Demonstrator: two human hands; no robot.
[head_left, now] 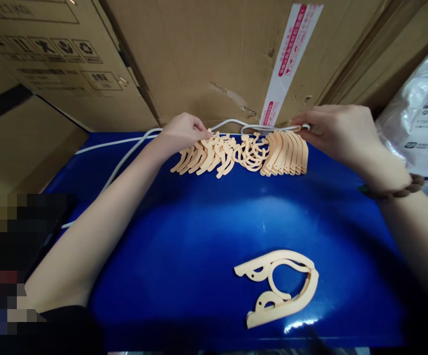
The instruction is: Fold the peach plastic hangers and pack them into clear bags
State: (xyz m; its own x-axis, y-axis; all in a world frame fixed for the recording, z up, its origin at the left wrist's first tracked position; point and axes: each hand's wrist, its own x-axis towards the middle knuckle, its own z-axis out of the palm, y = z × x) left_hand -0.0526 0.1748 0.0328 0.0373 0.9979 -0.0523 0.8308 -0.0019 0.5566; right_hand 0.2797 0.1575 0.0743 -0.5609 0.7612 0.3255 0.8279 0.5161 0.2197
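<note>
Beige plastic parts of folding hangers lie in a row at the back of the blue table. My left hand [186, 129] pinches the upper end of a hanger arm in the left group of hanger arms [208, 155]. In the middle is a heap of curved hooks [252, 154]. At the right end stands a neat stack of hanger arms [285, 154]. My right hand [341, 129] is closed at this stack's top right corner, with a beige tip showing at its fingers; most of what it grips is hidden. A folded hanger [280, 286] lies near the front edge.
The blue table [184, 246] ends against large cardboard boxes [199, 64] at the back and left. A white cable [119, 141] runs along the back behind the parts. Clear plastic packaging with labels [426, 118] lies at the right.
</note>
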